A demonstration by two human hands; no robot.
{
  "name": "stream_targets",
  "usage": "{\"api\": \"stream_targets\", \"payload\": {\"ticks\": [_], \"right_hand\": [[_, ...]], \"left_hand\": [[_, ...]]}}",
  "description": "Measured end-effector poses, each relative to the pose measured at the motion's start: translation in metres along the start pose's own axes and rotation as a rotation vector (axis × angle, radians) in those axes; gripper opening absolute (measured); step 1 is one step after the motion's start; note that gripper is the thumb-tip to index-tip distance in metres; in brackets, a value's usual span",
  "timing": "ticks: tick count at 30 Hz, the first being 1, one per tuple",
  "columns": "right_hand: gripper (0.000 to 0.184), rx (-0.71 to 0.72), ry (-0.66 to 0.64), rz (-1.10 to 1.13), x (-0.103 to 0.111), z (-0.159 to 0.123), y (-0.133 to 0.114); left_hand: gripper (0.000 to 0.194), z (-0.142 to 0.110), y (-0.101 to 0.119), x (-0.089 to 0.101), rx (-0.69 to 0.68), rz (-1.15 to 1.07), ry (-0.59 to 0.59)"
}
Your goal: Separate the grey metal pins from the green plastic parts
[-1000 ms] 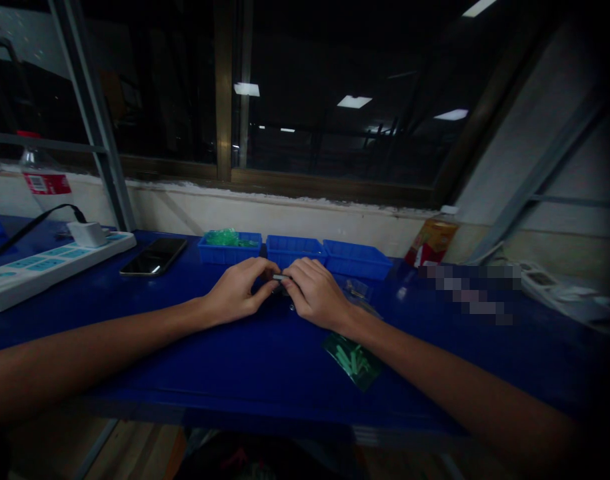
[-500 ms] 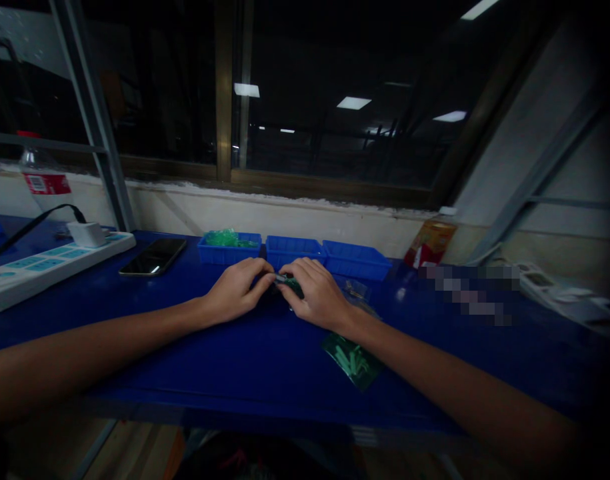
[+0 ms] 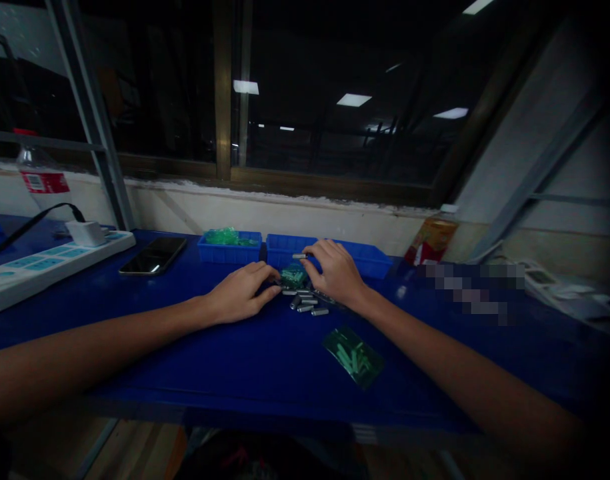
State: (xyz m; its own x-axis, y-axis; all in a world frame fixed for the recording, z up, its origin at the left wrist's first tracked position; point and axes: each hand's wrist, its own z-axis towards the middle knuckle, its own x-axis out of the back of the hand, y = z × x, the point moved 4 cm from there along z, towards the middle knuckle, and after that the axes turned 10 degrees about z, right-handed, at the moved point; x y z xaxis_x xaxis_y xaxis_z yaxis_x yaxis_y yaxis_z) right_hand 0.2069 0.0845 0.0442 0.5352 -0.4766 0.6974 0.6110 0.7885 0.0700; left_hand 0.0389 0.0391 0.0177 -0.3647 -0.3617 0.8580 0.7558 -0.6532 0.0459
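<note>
My left hand (image 3: 241,293) rests on the blue table (image 3: 185,333) with its fingers curled beside a small pile of green parts (image 3: 293,275). Whether the fingertips grip anything I cannot make out. My right hand (image 3: 337,272) is raised a little over the middle blue bin (image 3: 285,244) and pinches a small grey metal cylinder (image 3: 299,256) between thumb and forefinger. Several more grey cylinders (image 3: 307,304) lie loose on the table between my hands.
A clear bag of green parts (image 3: 353,356) lies near the front edge. A left bin holds green pieces (image 3: 228,245); a third bin (image 3: 365,261) is on the right. A phone (image 3: 153,257), power strip (image 3: 49,261), bottle (image 3: 39,181) and carton (image 3: 432,241) stand around.
My right hand has lifted away from my left and moved back toward the middle bin with one cylinder. The loose cylinders and green pile are now uncovered.
</note>
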Motion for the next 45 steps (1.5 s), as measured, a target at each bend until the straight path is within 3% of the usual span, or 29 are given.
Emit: {"api": "stream_targets", "payload": {"ticks": [5,9,20,26,31,40,45], "right_hand": [[0.018,-0.138,0.034,-0.120,0.000,-0.004,0.044],[0.020,-0.181,0.027,-0.167,-0.001,-0.008,0.062],[0.023,-0.209,-0.007,-0.128,-0.010,-0.011,0.076],[0.027,-0.225,-0.009,-0.105,-0.013,-0.012,0.079],[0.026,-0.187,0.025,-0.111,-0.005,-0.007,0.059],[0.022,0.097,-0.133,0.025,0.003,0.000,-0.035],[0.020,0.125,-0.212,0.088,-0.004,-0.004,-0.046]], "left_hand": [[0.031,-0.001,0.004,-0.001,-0.073,0.016,-0.070],[0.038,-0.002,0.007,-0.002,-0.129,0.040,-0.133],[0.037,-0.004,0.012,-0.003,-0.247,0.059,-0.206],[0.026,-0.003,0.009,-0.002,-0.173,0.031,-0.171],[0.030,-0.002,0.000,-0.004,-0.008,0.110,-0.116],[0.014,-0.002,-0.004,-0.006,-0.012,0.131,-0.086],[0.013,-0.001,-0.006,-0.007,-0.004,0.097,-0.037]]}}
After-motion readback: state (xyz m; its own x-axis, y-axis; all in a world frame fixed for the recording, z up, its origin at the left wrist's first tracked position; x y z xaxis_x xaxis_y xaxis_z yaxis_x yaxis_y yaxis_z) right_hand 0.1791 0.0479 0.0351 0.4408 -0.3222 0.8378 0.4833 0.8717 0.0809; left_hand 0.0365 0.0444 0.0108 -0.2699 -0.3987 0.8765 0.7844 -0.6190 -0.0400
